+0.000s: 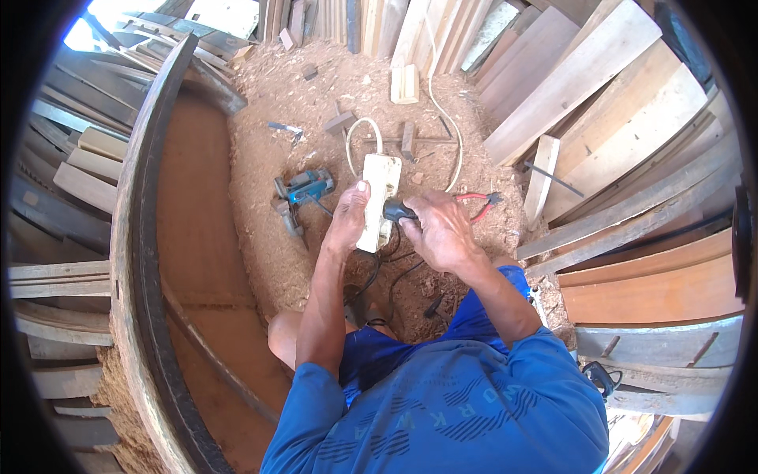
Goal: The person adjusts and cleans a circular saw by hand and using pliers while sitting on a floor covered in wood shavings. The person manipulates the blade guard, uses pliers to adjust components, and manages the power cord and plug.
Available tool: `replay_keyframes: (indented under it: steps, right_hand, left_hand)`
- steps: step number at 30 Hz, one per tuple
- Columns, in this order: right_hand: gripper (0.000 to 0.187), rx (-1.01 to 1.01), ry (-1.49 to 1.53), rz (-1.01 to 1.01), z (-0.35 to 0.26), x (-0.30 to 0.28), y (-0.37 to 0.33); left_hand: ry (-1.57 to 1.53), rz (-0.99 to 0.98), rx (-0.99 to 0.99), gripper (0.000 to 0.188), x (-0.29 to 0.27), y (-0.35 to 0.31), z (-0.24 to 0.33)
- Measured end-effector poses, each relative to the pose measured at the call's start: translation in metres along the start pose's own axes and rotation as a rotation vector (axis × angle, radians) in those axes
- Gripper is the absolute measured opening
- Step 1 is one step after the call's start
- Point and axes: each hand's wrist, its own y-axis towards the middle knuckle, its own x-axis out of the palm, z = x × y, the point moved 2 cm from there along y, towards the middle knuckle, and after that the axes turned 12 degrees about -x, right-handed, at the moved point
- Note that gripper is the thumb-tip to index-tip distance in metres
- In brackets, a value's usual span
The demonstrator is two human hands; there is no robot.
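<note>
Two hands of mine are busy with one white power strip (377, 175), which sits between them above the sawdust-covered floor (264, 217). My left hand (347, 217) pinches the strip along its near left edge, thumb laid on its face. My right hand (440, 229) has its fingers and thumb closed around a black plug (395, 209), pointed at the strip's right side and up against it; I can't tell whether its pins are in a socket.

From beyond my hands, a pale cable (432, 67) comes down and loops to the strip's far end. Just right of my right hand lies a pair of red-handled pliers (482, 207). Left of my left hand, a blue power tool (309, 186) rests on the floor, and farther off from that hand is a small blue-handled tool (284, 128). Ahead of both hands there's a pale wood block (405, 84). Well to the left of my left hand runs a long curved beam (134, 182), and well to the right of my right hand boards (576, 79) lean in a row.
</note>
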Motion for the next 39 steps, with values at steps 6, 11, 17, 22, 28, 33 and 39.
replay_keyframes:
  steps: [6, 11, 17, 22, 28, 33, 39]
  right_hand:
    - [0.024, -0.006, 0.052, 0.016, -0.001, 0.001, 0.003]
    - [0.022, 0.087, 0.108, -0.058, 0.002, 0.005, 0.004]
    - [0.02, 0.102, 0.238, -0.062, 0.008, 0.011, -0.002]
    - [0.019, 0.312, 0.126, -0.259, 0.08, 0.06, -0.019]
    - [0.016, 0.469, -0.226, -0.532, 0.158, 0.133, -0.071]
    - [0.03, 0.726, 0.82, -0.179, 0.071, 0.146, 0.03]
    - [0.043, 0.525, 1.657, -0.109, 0.102, 0.34, 0.147]
  left_hand:
    - [0.121, -0.005, 0.019, 0.05, -0.003, 0.002, -0.01]
    - [0.043, -0.029, -0.028, 0.049, 0.013, -0.003, -0.004]
    - [0.34, -0.06, 0.06, 0.041, 0.015, -0.001, -0.004]
    - [1.137, 0.325, 0.118, 0.065, 0.034, 0.004, -0.02]
    - [0.916, 0.274, 0.264, 0.051, 0.023, 0.005, 0.062]
    - [0.083, 0.483, 0.384, 0.034, -0.043, -0.017, 0.114]
    - [0.05, 0.45, 0.415, 0.031, -0.062, -0.053, 0.1]
